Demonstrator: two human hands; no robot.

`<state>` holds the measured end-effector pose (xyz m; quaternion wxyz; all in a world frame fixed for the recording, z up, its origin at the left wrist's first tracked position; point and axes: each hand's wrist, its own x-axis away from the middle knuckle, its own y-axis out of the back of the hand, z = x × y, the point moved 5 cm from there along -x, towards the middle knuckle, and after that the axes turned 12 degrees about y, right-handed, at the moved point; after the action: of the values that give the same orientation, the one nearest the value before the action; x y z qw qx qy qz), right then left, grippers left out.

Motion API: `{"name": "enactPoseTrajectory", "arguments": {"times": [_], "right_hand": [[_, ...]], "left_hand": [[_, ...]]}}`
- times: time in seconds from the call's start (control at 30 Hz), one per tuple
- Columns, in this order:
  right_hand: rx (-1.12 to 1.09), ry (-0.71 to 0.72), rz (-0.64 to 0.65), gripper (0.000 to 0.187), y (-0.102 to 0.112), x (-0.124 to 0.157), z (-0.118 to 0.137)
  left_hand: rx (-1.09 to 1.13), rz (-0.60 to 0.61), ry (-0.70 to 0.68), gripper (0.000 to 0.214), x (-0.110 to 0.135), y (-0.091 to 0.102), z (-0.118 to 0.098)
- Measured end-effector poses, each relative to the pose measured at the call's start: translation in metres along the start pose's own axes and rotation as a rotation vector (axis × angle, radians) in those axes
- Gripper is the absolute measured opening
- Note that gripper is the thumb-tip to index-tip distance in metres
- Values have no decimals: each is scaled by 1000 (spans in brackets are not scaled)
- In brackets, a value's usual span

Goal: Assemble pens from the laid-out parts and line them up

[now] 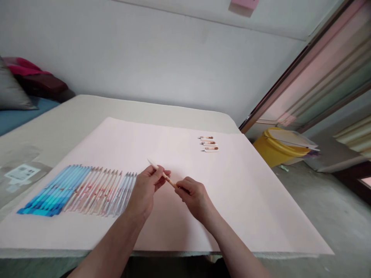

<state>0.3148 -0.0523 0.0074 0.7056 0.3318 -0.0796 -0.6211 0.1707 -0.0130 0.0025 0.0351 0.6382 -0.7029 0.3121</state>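
A white and tan pen (165,177) is held slantwise above the pink sheet, its pale tip up to the left. My left hand (148,184) pinches it near the white end, while my right hand (190,194) grips its lower end. Beside my left hand lies a row of pens: bright blue ones (59,189), white and reddish-brown ones (92,191), and pale grey-blue ones (123,193), the last partly hidden behind my left wrist. Farther off to the right, short pen pieces with brown-patterned barrels and dark points (209,143) lie in small groups.
Pink paper (246,200) covers much of the table (150,111). A clear plastic bag with a white label (22,173) lies at left, near a grey pillow (13,90). On the floor at right stands a yellow bucket (266,148). A white wall (162,58) rises behind.
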Motion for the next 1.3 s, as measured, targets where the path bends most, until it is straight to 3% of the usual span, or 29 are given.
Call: {"name": "enactPoseTrajectory", "arguments": {"times": [0.4,0.53,0.7,0.87,1.07,1.13,1.3], "right_hand": [[-143,-79,-32,14,-2,0,-2],[-239,-174,-108,12,-6,2,-8],[-194,-261,-255,6,-7,3,-4],[-404,-409,-134,22,-15,5,-5],[-317,-340,-291,9,-10,5,-4],[-271,-340,-247,7,-12,4,-4],[-253,-369,-93,25,-18,2,-5]], "left_hand": [[11,26,-14,25,3,-5,4],[13,38,-21,25,2,-4,4],[47,35,-42,23,1,-4,2],[51,89,-41,22,1,-8,0],[57,87,-29,21,2,-10,0],[59,98,-19,21,2,-11,0],[28,84,13,21,-1,-9,0]]}}
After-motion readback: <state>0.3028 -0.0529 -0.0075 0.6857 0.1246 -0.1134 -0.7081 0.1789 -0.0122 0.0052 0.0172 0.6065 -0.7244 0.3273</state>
